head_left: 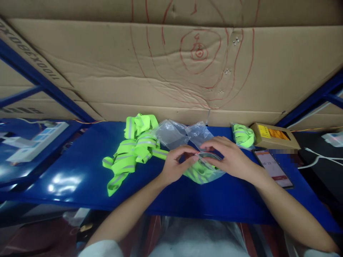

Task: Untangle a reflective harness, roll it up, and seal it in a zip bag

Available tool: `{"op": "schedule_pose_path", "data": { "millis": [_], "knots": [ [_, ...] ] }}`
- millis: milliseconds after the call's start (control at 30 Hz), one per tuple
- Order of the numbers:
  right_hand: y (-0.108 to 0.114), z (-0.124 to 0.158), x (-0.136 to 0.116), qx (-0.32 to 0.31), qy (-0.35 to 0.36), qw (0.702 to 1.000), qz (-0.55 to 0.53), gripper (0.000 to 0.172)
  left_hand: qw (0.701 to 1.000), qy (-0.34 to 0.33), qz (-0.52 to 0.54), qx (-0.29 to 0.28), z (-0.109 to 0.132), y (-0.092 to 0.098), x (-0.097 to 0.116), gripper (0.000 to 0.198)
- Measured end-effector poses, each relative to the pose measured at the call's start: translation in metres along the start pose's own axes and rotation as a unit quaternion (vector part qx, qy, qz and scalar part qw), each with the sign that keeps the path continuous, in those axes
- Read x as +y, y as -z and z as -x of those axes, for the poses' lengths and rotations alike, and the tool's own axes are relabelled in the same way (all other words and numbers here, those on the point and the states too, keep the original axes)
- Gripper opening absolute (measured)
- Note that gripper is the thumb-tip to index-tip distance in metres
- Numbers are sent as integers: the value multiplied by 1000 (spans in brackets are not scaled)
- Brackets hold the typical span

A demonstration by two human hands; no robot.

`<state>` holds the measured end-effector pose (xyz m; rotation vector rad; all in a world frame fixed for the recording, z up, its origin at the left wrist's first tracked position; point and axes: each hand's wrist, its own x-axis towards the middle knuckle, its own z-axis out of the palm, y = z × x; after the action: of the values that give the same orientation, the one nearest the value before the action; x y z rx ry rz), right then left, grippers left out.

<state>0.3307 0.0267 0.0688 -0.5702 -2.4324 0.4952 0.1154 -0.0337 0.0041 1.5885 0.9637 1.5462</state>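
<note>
A clear plastic zip bag [205, 175] with a neon-yellow reflective strap inside lies near the front of the blue table. My left hand [177, 162] pinches the bag's upper edge between thumb and fingers. On the other side, my right hand [227, 157] curls over the bag's mouth, its thumb and fingers at the rim. To the left lies a loose pile of neon-yellow reflective straps [128, 153] with silver stripes. Behind my hands are flat clear plastic bags [171, 135].
A filled bag of strap [243, 135] sits at the back right beside a small cardboard box [276, 137]. A phone [273, 168] lies in front of the box. At the left stands a white power strip [39, 141]. A cardboard wall [107, 71] rises behind the blue table [80, 167].
</note>
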Motion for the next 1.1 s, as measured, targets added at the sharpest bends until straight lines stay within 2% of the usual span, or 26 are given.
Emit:
{"op": "schedule_pose_path", "data": {
  "millis": [100,200,367,567,667,800,967,1100],
  "knots": [
    [0,-14,-4,-11,64,998,24,10,1000,-13,11,-9,0,1,-1,17],
    [2,-18,-5,-24,88,995,35,7,1000,-11,17,-7,-1,2,-3,15],
    [8,-18,-9,-40,76,996,35,8,999,-12,26,-21,0,2,-2,12],
    [11,-21,-5,-23,86,996,5,21,996,-26,34,-81,2,0,-1,7],
    [16,-20,-5,-33,71,997,-6,18,997,-22,33,-72,3,0,-1,9],
    [21,-18,-6,-86,52,995,-19,11,998,-7,32,-53,3,1,-1,10],
    [27,-17,-4,-128,35,991,-1,17,999,-14,25,-42,3,1,0,9],
    [34,-15,-4,-121,25,992,14,21,999,-15,13,-30,3,2,-1,7]
  ]
}}
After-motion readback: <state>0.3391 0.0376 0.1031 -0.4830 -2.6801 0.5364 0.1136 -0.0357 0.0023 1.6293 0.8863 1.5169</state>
